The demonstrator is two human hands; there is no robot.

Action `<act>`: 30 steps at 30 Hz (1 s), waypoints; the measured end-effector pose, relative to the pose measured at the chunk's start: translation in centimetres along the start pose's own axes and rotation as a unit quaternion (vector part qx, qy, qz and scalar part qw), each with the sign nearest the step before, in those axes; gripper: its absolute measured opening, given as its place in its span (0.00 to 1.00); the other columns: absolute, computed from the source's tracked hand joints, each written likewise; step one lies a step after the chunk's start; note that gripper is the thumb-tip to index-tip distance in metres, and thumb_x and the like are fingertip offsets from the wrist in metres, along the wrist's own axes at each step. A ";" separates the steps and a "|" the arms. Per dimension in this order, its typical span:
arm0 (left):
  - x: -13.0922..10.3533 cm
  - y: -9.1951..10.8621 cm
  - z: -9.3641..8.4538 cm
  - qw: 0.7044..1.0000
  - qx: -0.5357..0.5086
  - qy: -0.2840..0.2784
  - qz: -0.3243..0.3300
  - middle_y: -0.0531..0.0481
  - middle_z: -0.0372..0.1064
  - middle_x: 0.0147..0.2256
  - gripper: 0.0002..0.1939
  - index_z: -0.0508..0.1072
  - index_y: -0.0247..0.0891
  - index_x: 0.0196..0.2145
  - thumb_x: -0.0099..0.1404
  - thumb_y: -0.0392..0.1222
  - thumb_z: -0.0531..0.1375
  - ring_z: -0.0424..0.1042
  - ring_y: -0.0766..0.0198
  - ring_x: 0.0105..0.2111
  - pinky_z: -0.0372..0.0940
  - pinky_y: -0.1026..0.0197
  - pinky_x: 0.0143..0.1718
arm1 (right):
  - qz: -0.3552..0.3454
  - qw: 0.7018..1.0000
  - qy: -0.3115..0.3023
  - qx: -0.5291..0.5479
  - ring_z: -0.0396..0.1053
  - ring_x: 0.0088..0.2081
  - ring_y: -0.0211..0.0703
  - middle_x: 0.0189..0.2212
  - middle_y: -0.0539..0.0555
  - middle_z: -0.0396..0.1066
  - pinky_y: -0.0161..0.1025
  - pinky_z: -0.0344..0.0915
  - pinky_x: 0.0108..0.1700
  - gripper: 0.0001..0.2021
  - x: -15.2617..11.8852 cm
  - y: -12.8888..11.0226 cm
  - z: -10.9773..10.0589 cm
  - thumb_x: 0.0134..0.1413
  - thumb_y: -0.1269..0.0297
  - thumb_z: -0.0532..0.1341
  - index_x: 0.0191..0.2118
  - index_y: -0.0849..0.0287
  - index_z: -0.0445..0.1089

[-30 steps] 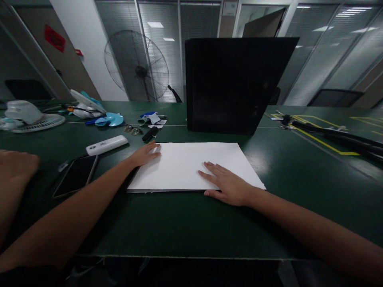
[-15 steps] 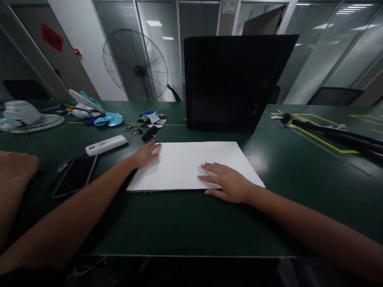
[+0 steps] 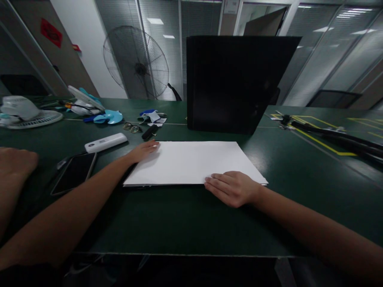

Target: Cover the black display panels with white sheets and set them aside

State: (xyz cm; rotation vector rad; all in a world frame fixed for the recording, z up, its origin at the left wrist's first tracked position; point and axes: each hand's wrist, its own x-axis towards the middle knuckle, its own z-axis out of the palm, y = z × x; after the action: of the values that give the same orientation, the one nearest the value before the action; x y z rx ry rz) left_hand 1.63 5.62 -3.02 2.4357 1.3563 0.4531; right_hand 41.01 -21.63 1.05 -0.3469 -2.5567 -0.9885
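White paper lies flat on the dark green table, with a thin dark edge showing beneath its left and front sides. My left hand rests on the paper's far left corner, fingers lying flat and pointing right. At the front edge, right of the middle, is my right hand. Its fingers are pressed together and bent over the paper's near edge; the thumb is hidden. Whether the fingertips pinch the sheet is hard to make out.
A large black panel stands behind the paper. At left are a phone, a white device, glasses and another person's hand. Black rods lie at right.
My right hand has moved slightly toward the paper's front edge, and its spread fingers have closed together. The fingers of my left hand have drawn closer together at the same corner.
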 end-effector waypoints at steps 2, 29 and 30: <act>0.1 0.0 -0.6 1.000 -0.017 0.014 -0.005 0.40 0.68 0.68 0.29 0.79 0.37 0.60 0.73 0.55 0.51 0.68 0.48 0.68 0.57 0.48 0.72 | -0.003 1.000 0.007 -0.008 0.79 0.48 0.51 0.48 0.68 0.79 0.40 0.80 0.36 0.13 -0.2 0.5 -0.5 0.67 0.74 0.62 0.54 0.76 0.75; -2.4 3.7 -0.4 0.990 -0.007 0.007 0.142 0.48 0.67 0.68 0.30 0.74 0.32 0.66 0.79 0.49 0.46 0.65 0.49 0.70 0.50 0.45 0.76 | 0.104 0.993 0.041 -0.042 0.80 0.50 0.47 0.50 0.59 0.80 0.42 0.79 0.45 0.14 -4.1 3.8 -1.1 0.67 0.70 0.66 0.57 0.64 0.75; -2.2 3.6 -0.4 0.990 -0.007 0.002 0.138 0.48 0.67 0.68 0.30 0.74 0.32 0.66 0.79 0.49 0.46 0.65 0.49 0.70 0.49 0.45 0.76 | 0.105 0.993 0.039 -0.042 0.79 0.50 0.47 0.51 0.60 0.80 0.41 0.79 0.45 0.15 -4.1 3.7 -1.1 0.68 0.72 0.65 0.58 0.65 0.74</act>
State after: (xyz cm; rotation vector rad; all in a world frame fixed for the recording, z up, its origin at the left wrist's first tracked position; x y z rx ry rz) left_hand 3.11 2.00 -1.44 2.6217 1.0148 0.5312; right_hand 46.27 -20.03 2.27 -0.5760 -2.3570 -1.0117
